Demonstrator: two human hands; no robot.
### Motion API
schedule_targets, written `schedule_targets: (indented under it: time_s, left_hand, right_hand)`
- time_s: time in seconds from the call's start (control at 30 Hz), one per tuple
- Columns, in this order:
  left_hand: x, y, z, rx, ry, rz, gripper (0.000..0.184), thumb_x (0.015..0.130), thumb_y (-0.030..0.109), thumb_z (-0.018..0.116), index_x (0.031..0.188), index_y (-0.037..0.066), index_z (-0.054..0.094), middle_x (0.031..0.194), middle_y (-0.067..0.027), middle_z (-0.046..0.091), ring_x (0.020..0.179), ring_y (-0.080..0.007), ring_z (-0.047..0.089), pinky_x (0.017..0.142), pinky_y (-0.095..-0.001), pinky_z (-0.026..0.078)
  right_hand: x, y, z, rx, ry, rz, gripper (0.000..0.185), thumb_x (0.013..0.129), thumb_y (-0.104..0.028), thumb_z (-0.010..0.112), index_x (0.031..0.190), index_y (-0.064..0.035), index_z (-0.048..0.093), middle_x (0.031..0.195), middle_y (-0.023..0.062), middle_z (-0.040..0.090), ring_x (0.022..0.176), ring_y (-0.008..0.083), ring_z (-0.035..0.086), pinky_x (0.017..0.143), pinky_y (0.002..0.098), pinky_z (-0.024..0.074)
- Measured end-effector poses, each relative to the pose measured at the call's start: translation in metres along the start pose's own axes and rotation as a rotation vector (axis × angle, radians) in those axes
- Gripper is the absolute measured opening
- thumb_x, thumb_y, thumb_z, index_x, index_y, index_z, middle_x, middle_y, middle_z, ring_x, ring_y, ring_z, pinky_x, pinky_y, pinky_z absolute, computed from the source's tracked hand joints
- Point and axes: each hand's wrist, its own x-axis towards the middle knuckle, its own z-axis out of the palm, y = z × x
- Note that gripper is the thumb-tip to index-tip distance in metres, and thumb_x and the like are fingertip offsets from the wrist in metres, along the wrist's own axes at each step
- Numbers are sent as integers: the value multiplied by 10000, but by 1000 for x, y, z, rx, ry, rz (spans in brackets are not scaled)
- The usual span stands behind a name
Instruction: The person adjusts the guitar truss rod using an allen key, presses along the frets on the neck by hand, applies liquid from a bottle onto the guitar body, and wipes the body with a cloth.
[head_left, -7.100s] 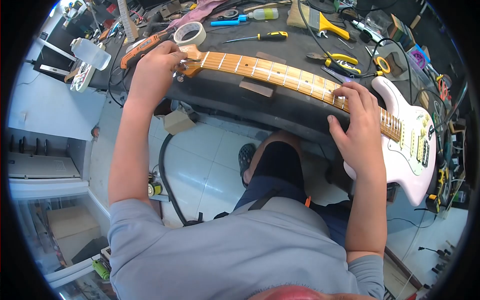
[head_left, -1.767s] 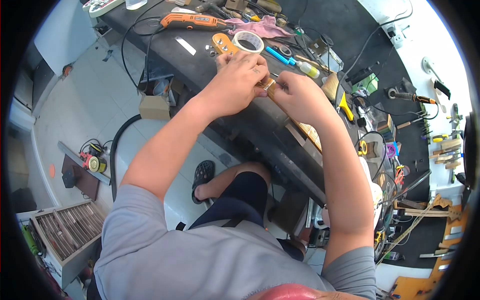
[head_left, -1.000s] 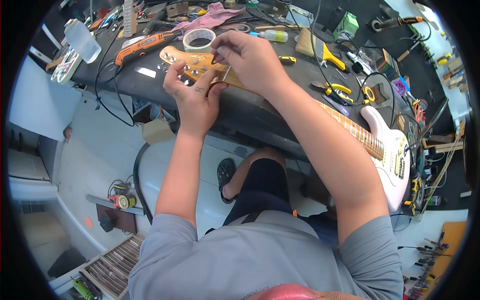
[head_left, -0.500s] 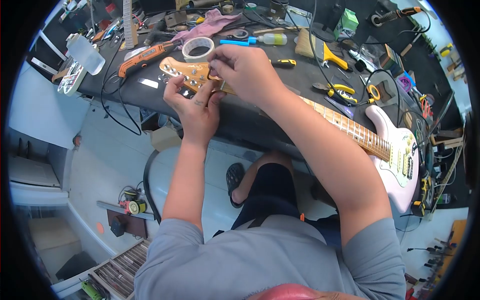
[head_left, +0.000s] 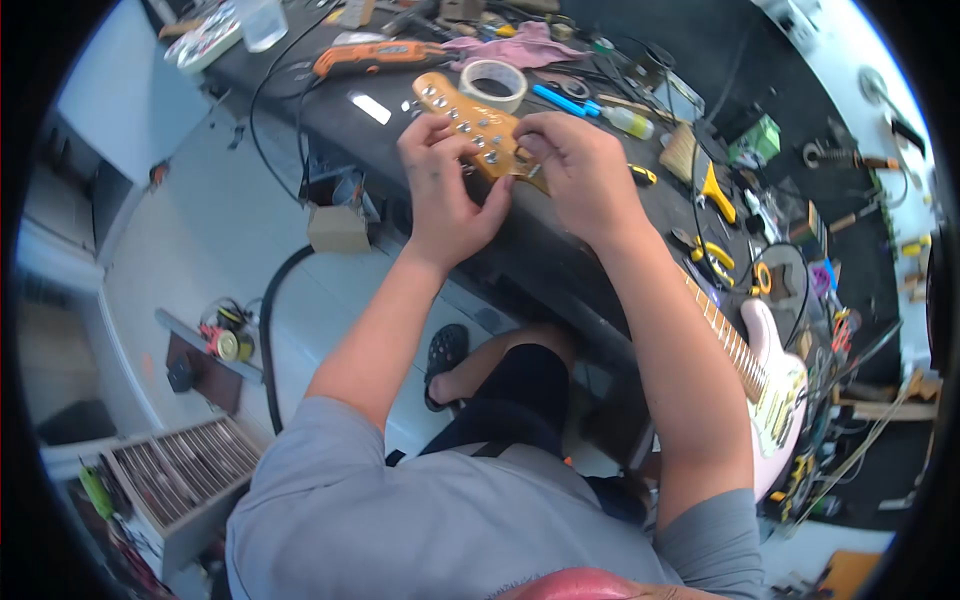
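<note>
Maple-coloured wood is showing between both hands: the headstock (head_left: 450, 98) of a pink guitar (head_left: 762, 468) is lying on the dark bench (head_left: 345, 140), just beside the tape roll (head_left: 494, 104). Having left the neck (head_left: 718, 322), the right hand (head_left: 592, 178) is now working near the nut, bringing close handling to that end. Its fingertips are bunching together, perhaps around something hidden. The left hand (head_left: 440, 205) is curving its fingers over the tuners, thumb apart; its grip is staying unclear.
</note>
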Motion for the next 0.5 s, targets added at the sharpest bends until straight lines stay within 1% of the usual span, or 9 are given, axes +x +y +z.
schedule_targets:
  time_s: [0.07,0.17,0.27,0.37,0.5]
  left_hand:
    - [-1,2,1,18,8,-1,541,842,150,894,1274,72,577,1471,-235,420,1272,-395,503,1094,-496,472]
    - [0,4,-3,26,2,4,515,839,157,889,1259,76,602,1471,-228,440,1258,-387,504,1081,-491,473]
    - [1,3,-1,27,25,13,471,827,167,885,1225,89,647,1449,-208,488,1227,-380,514,1084,-498,451]
    - [3,6,-5,56,-6,2,443,835,173,881,1223,89,685,1428,-187,528,1226,-365,527,1080,-475,451]
    - [6,9,-6,95,-32,-2,423,839,197,868,1226,93,733,1416,-155,568,1222,-355,537,1073,-458,456]
  right_hand:
    - [0,-2,3,7,17,-16,154,1043,-108,708,1136,7,752,1040,203,766,995,404,742,878,459,587]
    - [1,-6,1,-1,-30,-27,148,1039,-97,720,1141,3,756,1031,197,765,971,403,737,878,461,587]
    - [2,-8,-1,-17,-77,-15,134,1029,-84,728,1128,0,763,1034,189,770,994,397,734,901,465,584]
    - [2,-4,-1,-69,-62,-97,134,1030,-93,727,1117,-3,772,1041,183,776,1032,390,730,928,467,578]
    - [3,-5,-2,-67,-87,-49,148,1033,-110,722,1119,-5,781,1047,178,781,1061,389,724,944,465,576]
